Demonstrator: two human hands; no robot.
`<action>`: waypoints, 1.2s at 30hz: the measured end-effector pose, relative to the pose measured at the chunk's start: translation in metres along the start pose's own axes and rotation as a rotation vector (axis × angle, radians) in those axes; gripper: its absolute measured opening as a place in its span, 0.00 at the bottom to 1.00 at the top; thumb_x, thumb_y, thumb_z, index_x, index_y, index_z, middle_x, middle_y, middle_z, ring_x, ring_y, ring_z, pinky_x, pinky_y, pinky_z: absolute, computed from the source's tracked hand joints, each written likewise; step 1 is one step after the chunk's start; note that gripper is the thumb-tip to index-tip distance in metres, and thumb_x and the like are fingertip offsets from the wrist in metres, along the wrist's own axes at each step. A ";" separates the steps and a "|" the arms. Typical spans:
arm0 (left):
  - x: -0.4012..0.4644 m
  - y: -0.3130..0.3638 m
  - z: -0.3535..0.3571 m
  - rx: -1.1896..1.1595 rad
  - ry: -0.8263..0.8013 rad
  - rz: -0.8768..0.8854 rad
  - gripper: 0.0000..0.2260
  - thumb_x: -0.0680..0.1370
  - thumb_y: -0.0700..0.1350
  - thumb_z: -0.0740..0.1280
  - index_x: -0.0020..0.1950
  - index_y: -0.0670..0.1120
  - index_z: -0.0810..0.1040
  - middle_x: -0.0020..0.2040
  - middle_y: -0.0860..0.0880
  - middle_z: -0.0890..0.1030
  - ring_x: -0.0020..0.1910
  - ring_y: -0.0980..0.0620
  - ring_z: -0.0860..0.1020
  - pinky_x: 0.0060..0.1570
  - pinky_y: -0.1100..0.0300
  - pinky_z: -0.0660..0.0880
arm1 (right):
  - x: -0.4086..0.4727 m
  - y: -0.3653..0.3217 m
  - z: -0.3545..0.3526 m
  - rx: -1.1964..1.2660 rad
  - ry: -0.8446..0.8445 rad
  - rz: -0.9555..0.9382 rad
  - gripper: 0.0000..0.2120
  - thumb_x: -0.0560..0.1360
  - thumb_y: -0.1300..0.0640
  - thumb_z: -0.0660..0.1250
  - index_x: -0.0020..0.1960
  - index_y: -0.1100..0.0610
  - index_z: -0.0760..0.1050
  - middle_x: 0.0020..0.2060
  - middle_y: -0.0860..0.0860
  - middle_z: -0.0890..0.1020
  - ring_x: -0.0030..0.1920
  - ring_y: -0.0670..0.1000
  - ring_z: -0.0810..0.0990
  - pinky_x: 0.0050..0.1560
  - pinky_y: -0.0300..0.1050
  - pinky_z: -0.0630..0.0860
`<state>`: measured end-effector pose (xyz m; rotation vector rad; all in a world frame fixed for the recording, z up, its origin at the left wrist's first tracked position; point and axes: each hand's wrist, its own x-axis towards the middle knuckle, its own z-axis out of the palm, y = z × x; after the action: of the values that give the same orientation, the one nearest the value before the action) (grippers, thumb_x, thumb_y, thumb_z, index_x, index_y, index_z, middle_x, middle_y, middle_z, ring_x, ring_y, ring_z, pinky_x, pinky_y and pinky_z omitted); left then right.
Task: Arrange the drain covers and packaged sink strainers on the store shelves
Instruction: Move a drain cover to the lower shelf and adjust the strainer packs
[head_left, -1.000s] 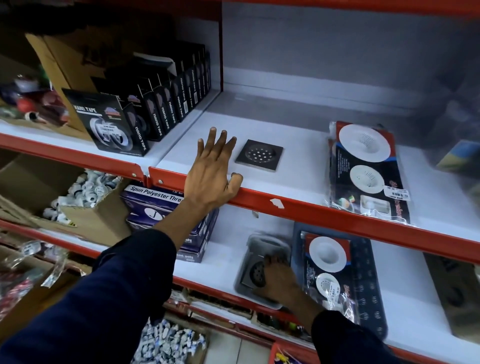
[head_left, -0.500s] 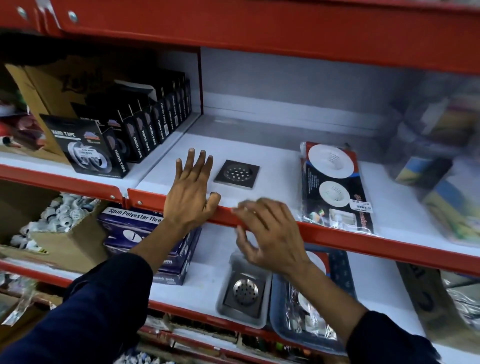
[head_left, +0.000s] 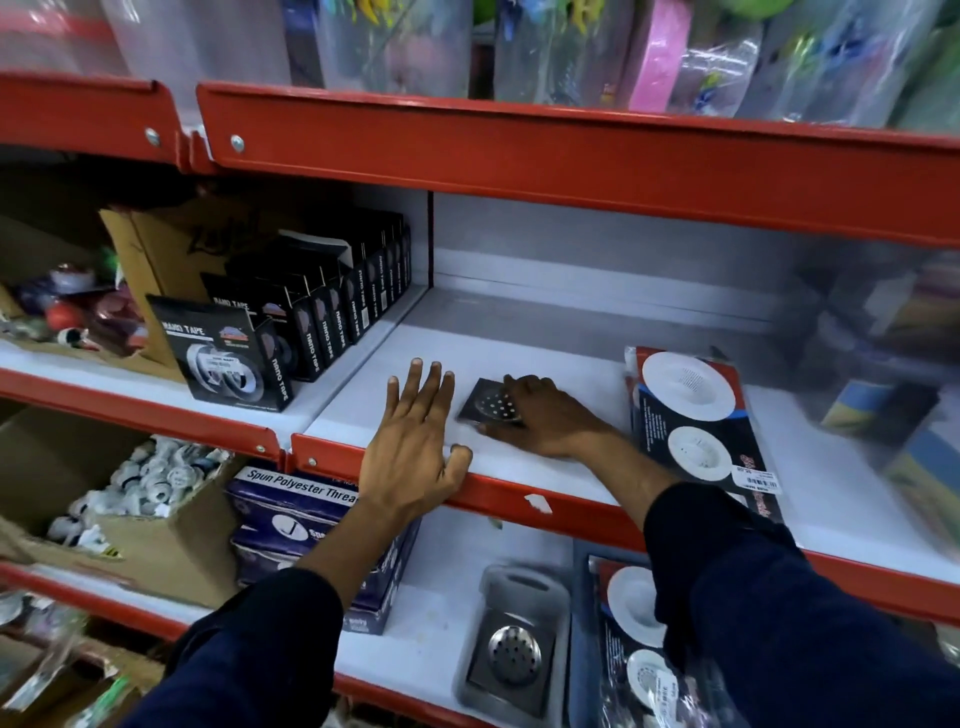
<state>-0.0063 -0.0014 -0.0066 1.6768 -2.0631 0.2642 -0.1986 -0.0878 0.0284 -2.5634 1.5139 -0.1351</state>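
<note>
A small square metal drain cover (head_left: 485, 402) lies flat on the white middle shelf (head_left: 571, 374). My right hand (head_left: 545, 415) rests on it, fingers curled over its right and near edges. My left hand (head_left: 415, 447) lies flat and open on the shelf's front lip, just left of the cover. A packaged sink strainer set (head_left: 696, 421) lies to the right on the same shelf. On the lower shelf a packaged square drain cover (head_left: 511, 649) lies beside another strainer pack (head_left: 631, 634), partly hidden by my right sleeve.
Black nano tape boxes (head_left: 311, 322) stand in rows on the left bay. A spun polyester thread box (head_left: 291, 514) and a carton of white fittings (head_left: 150, 483) sit below. Blurred plastic-wrapped goods (head_left: 883, 374) crowd the right; a red shelf edge (head_left: 571, 150) runs overhead.
My right hand came up from the lower shelf and over the red lip, and now lies on the drain cover. The view has tilted upward. My left hand has stayed put.
</note>
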 end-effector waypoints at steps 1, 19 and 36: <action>0.000 0.001 0.000 0.000 0.004 0.004 0.38 0.73 0.56 0.50 0.80 0.41 0.52 0.81 0.41 0.54 0.81 0.45 0.44 0.80 0.43 0.46 | 0.000 0.002 0.000 -0.016 0.015 -0.002 0.46 0.73 0.27 0.58 0.79 0.57 0.54 0.73 0.58 0.68 0.70 0.59 0.66 0.68 0.53 0.68; -0.002 0.004 0.000 -0.007 0.020 0.017 0.37 0.73 0.56 0.51 0.79 0.39 0.57 0.79 0.39 0.60 0.81 0.42 0.49 0.79 0.42 0.48 | -0.183 -0.022 0.077 0.031 0.640 -0.391 0.47 0.66 0.28 0.68 0.72 0.60 0.66 0.67 0.57 0.71 0.65 0.56 0.71 0.71 0.47 0.63; 0.000 0.002 0.000 -0.034 0.014 0.004 0.36 0.72 0.56 0.51 0.77 0.39 0.61 0.78 0.39 0.62 0.81 0.43 0.51 0.79 0.43 0.50 | -0.141 0.016 0.256 -0.205 -0.174 0.014 0.48 0.67 0.27 0.57 0.71 0.63 0.66 0.66 0.64 0.73 0.66 0.65 0.71 0.69 0.65 0.63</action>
<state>-0.0080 -0.0009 -0.0066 1.6467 -2.0491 0.2405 -0.2393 0.0520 -0.2258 -2.6353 1.5516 0.2522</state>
